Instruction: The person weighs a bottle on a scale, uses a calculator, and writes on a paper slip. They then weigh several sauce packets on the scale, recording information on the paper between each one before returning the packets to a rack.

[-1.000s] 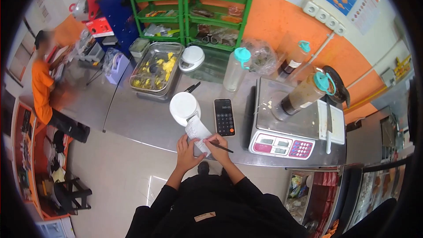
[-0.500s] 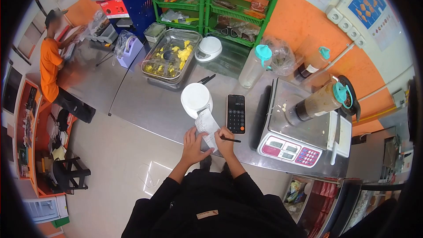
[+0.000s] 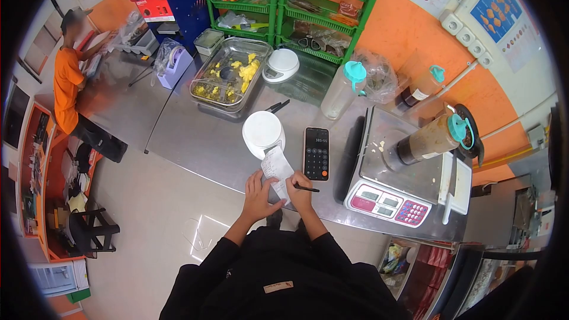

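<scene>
A slip of white paper (image 3: 277, 170) with handwriting lies at the counter's front edge. My left hand (image 3: 259, 197) rests flat along its left side, fingers spread and thumb over the lower part. Pinched in my right hand (image 3: 300, 192) is a black pen (image 3: 306, 188), held over the paper's right edge; the tip is hidden. Just beyond the paper stands a round white kitchen scale (image 3: 263, 130), partly under its top end. To the right lies a phone (image 3: 316, 153) with a calculator on its screen.
A large price-computing scale (image 3: 388, 198) on the right bears a dark-liquid bottle (image 3: 427, 139) and a knife (image 3: 451, 192). Behind are a glass tray (image 3: 228, 71) with yellow pieces, a second kitchen scale (image 3: 281, 66) and green racks (image 3: 277, 9). A person in orange (image 3: 67, 86) stands at far left.
The view has shifted very slightly. My right hand and the pen show only a tiny movement at the paper; my left hand stays in place.
</scene>
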Motion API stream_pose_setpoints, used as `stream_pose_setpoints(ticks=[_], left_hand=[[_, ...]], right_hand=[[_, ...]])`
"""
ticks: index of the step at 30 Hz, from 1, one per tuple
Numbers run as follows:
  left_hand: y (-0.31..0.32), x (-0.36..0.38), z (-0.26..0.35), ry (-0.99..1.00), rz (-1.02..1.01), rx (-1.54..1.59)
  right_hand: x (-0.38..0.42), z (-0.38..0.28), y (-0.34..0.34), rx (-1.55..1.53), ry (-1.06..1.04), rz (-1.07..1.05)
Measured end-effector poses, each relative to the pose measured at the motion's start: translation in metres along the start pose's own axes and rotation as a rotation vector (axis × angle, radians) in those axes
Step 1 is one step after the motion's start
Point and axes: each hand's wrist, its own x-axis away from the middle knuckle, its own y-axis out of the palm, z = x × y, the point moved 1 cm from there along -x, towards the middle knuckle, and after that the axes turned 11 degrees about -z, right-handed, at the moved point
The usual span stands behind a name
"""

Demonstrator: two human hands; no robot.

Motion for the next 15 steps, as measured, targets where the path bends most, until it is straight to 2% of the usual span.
stream_pose_setpoints(ticks=[5, 11, 15], left_hand=[[0.0, 0.0, 0.0, -0.002, -0.001, -0.005], [0.0, 0.0, 0.0, -0.001, 0.002, 0.003], [0.001, 0.0, -0.001, -0.007, 0.007, -0.005]], right_hand=[[0.0, 0.002, 0.0, 0.022, 0.037, 0.051], [0.0, 0.005, 0.002, 0.015, -0.021, 0.04], [0.003, 0.008, 0.001, 0.03, 0.02, 0.019]])
